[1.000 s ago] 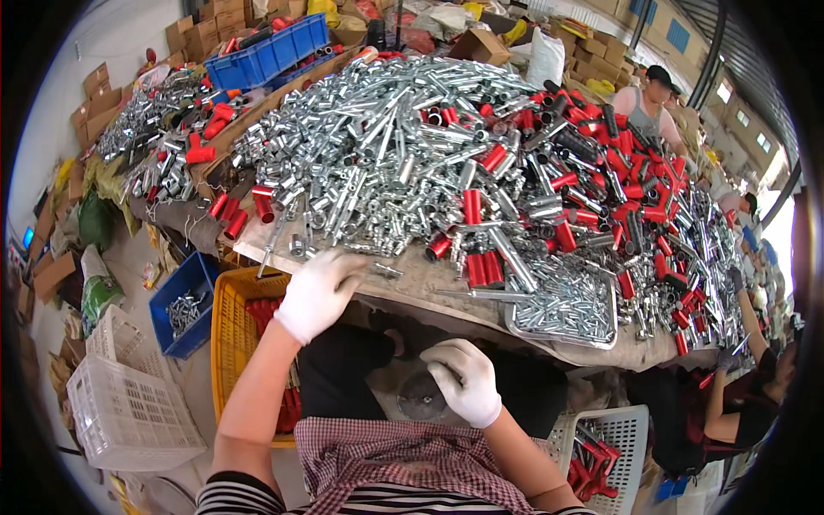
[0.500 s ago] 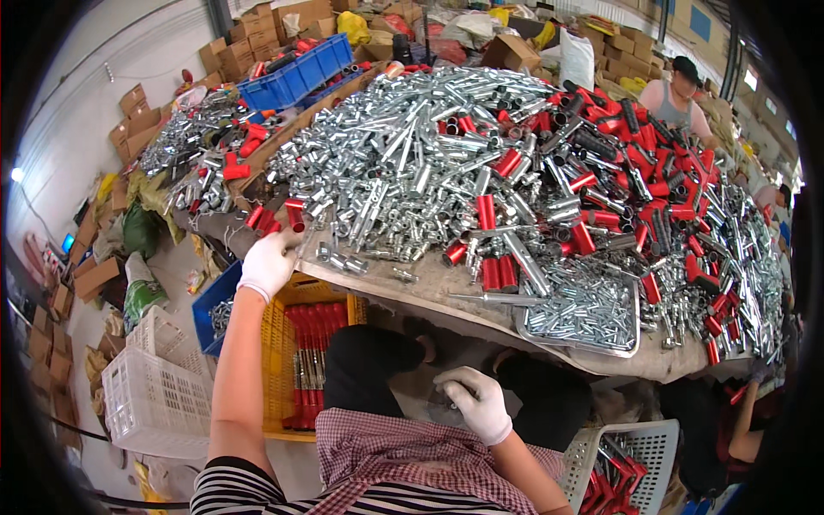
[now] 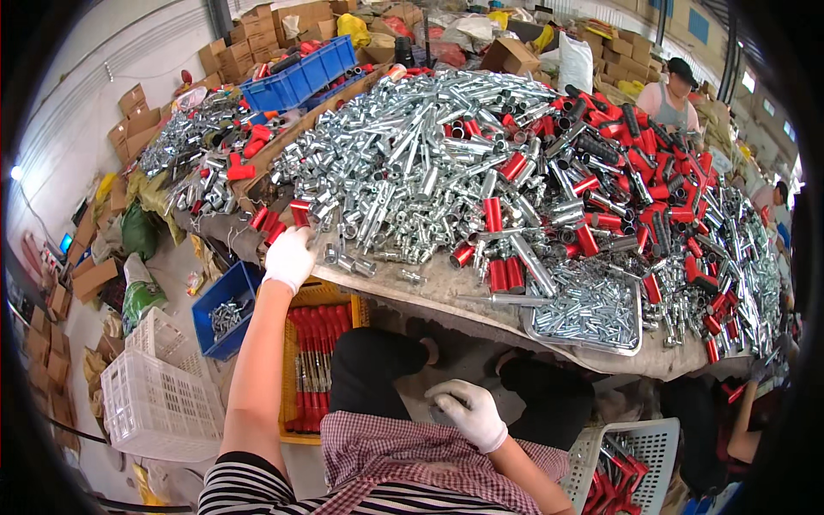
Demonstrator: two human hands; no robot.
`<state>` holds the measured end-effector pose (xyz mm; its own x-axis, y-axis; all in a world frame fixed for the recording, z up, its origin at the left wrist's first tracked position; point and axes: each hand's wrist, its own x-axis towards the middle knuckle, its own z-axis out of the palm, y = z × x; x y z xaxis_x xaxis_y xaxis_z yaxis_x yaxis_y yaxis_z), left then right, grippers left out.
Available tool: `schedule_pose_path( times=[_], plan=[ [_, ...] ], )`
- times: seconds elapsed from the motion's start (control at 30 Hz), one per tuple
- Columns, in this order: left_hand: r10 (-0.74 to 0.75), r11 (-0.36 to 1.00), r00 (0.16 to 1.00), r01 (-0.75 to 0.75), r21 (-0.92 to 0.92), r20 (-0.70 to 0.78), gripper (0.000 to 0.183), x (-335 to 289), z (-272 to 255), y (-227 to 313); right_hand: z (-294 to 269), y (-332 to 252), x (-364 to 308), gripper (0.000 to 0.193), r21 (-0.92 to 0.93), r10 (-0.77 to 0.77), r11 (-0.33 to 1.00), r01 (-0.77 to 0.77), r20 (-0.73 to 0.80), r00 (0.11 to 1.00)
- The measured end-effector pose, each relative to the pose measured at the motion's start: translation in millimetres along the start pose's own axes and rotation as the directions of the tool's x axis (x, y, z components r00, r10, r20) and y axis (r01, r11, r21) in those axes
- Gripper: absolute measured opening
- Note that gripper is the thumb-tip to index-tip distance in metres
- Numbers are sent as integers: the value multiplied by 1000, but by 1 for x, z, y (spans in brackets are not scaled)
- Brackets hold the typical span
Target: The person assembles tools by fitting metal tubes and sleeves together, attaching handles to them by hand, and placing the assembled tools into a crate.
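Observation:
My left hand (image 3: 290, 257), in a white glove, reaches to the near left edge of the heaped table. Its fingers point away from me beside a red tube (image 3: 299, 213) and another red tube (image 3: 274, 233); the fingertips are mostly hidden, so a grip cannot be made out. A few silver sockets (image 3: 349, 261) lie just right of that hand. Above my lap, my right hand (image 3: 472, 415), also gloved in white, is curled with its fingers bent inward. Whatever it may hold is hidden beneath the fingers.
A big heap of silver metal parts (image 3: 403, 163) and red-handled pieces covers the table. A metal tray (image 3: 588, 309) of small pins sits at its front edge. Below are a yellow crate (image 3: 360, 311), a blue bin (image 3: 202, 313), and a grey basket (image 3: 657, 446). A person (image 3: 669, 101) works across the table.
My left hand has shifted slightly right along the table edge, beside the red tubes. My right hand stays over my lap, a little lower, still curled. The view has tilted slightly.

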<state>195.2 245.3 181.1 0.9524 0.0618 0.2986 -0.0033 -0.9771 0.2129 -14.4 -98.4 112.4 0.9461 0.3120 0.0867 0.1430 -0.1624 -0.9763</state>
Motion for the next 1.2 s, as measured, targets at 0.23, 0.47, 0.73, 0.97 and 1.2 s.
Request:
schedule_pose_path(
  times=[0.23, 0.47, 0.73, 0.97, 1.2],
  plan=[
    [18, 999, 934, -33, 34, 357, 56, 74, 28, 36, 7, -8, 6, 16, 1, -37, 999, 37, 6, 999],
    [-93, 851, 944, 240, -467, 317, 70, 85, 29, -6, 12, -13, 1, 19, 165, 86, 982, -92, 41, 995],
    [118, 186, 983, 118, -976, 141, 26, -73, -37, 108, 10, -17, 21, 40, 682, 264, 699, -214, 32, 964],
    [250, 90, 877, 400, -912, 410, 23, -172, -9, 128, 3, 5, 15, 42, 760, 256, 597, -257, 123, 959],
    [96, 51, 932, 346, -937, 349, 33, -190, 5, 144, -9, 1, 3, 31, 190, 120, 976, -102, -87, 989]
  ],
)
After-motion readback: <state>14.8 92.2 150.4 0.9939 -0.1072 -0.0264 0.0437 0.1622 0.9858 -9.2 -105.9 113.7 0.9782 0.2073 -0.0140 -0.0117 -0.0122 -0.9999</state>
